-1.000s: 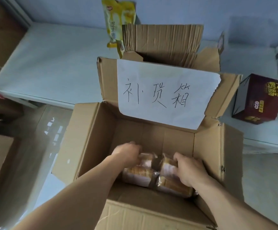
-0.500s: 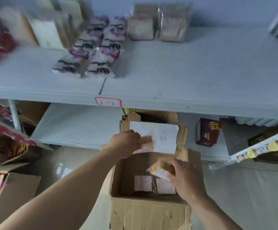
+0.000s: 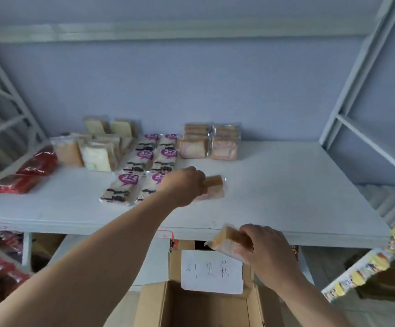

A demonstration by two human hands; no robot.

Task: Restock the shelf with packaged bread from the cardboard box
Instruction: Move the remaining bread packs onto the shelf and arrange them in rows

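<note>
The shelf (image 3: 286, 185) spans the view, its left half stocked and its right half, from about 3 o'clock outward, bare. Toward 11 o'clock stand pale sliced loaves (image 3: 97, 152); just right of them lie rows of purple-labelled packs (image 3: 144, 171); at 12 o'clock, near the back wall, sit two stacks of toast-coloured bread packs (image 3: 209, 143). Red packets (image 3: 29, 173) lie at the far left edge. Below, at 6 o'clock, the cardboard box (image 3: 154, 305) stands open with a handwritten paper label (image 3: 212, 271) on its flap; its contents cannot be seen from here. The left hand (image 3: 184, 185) is clenched round a packaged bread (image 3: 214, 190), low over the shelf in front of the toast-coloured stacks, whether touching the board I cannot tell. The right hand (image 3: 266, 252) grips a second bread pack (image 3: 227, 240) at the shelf's front lip, above the box. I judge restocking well under way: neither pack is released yet, and how much bread remains cannot be told.
</note>
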